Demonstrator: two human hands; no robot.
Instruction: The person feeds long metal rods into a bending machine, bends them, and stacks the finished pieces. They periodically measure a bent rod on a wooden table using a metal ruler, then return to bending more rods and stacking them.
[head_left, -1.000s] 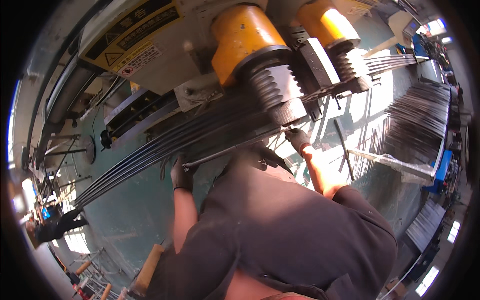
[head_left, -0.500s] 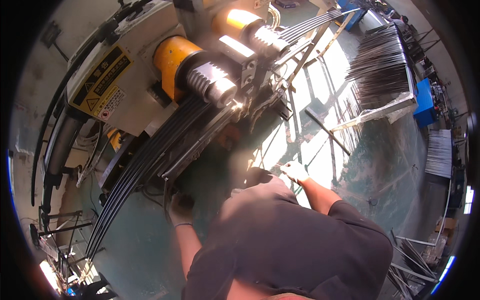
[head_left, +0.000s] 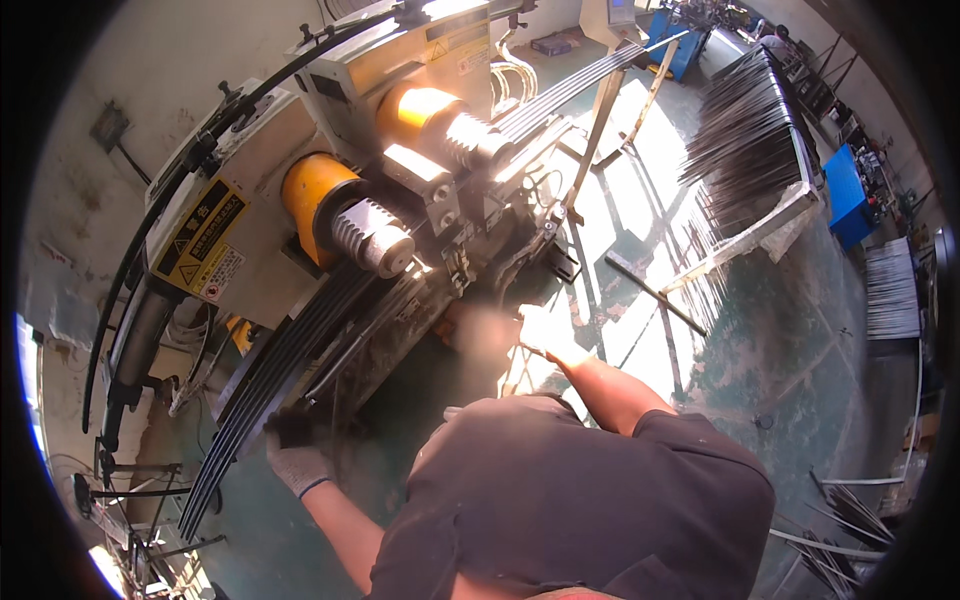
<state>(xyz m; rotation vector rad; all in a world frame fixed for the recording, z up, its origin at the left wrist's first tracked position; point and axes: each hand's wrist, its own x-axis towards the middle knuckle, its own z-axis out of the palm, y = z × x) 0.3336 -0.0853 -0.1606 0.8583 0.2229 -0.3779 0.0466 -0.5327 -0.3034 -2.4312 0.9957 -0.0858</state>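
Observation:
A bundle of long dark steel rods (head_left: 300, 350) runs from the lower left up through a machine with yellow-orange grooved rollers (head_left: 345, 215). My left hand (head_left: 295, 455), in a grey glove, grips the bundle near its lower end. My right hand (head_left: 545, 335), gloved and washed out by sunlight, is blurred at the machine's front, beside a metal bracket (head_left: 550, 255). Whether it holds anything is unclear. My dark shirt fills the lower middle.
Behind the rollers, more rods (head_left: 570, 90) lead away to the upper right. A rack of bristling rod ends (head_left: 750, 150) stands on the green floor at right. Blue equipment (head_left: 845, 195) and another rod stack (head_left: 890, 290) lie farther right. Loose bars lie at the lower right.
The view has swung, so the machine sits higher and further left. My left hand has slid down the bundle toward the lower left. My right hand stays near the machine's front.

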